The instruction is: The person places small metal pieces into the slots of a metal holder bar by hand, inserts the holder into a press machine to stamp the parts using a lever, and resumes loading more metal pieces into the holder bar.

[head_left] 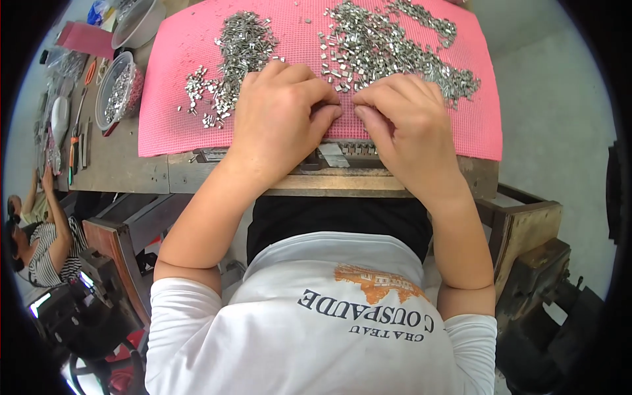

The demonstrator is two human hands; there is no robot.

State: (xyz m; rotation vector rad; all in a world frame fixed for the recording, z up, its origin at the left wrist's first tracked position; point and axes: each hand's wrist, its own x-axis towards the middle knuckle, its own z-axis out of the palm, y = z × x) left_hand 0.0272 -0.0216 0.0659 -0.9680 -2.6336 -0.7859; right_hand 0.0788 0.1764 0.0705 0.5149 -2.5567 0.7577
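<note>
My left hand (280,115) and my right hand (415,122) face each other over the near edge of a pink textured mat (178,135). On each, thumb and forefinger are pinched together, with a narrow gap between the two pinches. Whatever the fingertips hold is too small to make out. Just below them, along the bench edge, lies a dark slotted metal strip (362,149) with a pale flat piece (334,155) on it. A heap of small silvery metal pieces (245,46) is beyond my left hand. Another, wider heap of metal pieces (375,49) spreads beyond my right hand.
At the left stand a clear tub (120,92) of small metal parts and a whitish bowl (139,25). Hand tools, including an orange-and-black-handled one (74,155), lie on the wooden bench (125,171). Another person (49,243) is at the far left. Dark machinery (536,276) stands at right.
</note>
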